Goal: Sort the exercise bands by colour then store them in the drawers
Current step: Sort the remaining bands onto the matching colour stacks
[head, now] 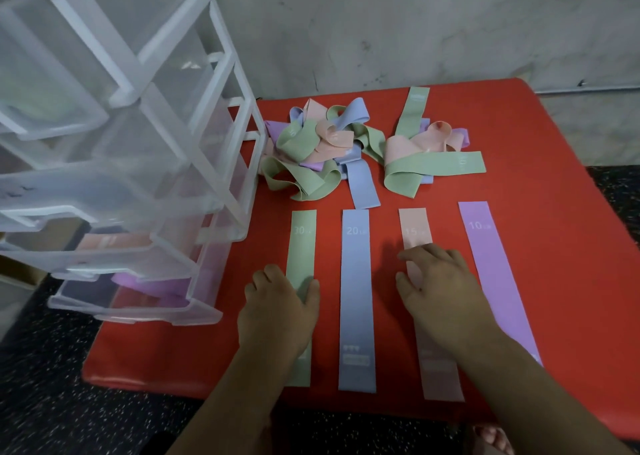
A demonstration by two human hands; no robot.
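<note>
Four bands lie flat side by side on the red mat [554, 247]: a green band [302, 243], a blue band [356, 292], a pink band [415, 228] and a purple band [491, 264]. My left hand [277, 305] presses palm-down on the green band, thumb across it. My right hand [443, 288] lies flat on the pink band with fingers spread. Behind them sit two tangled piles of mixed bands, one on the left [318, 146] and a smaller one on the right [429, 153].
A clear plastic drawer tower [145, 150] stands at the left on the mat's corner. Its lower drawers are pulled out, with pink bands [114, 241] in one and purple bands [152, 286] in the lowest. A grey wall is behind; dark speckled floor surrounds the mat.
</note>
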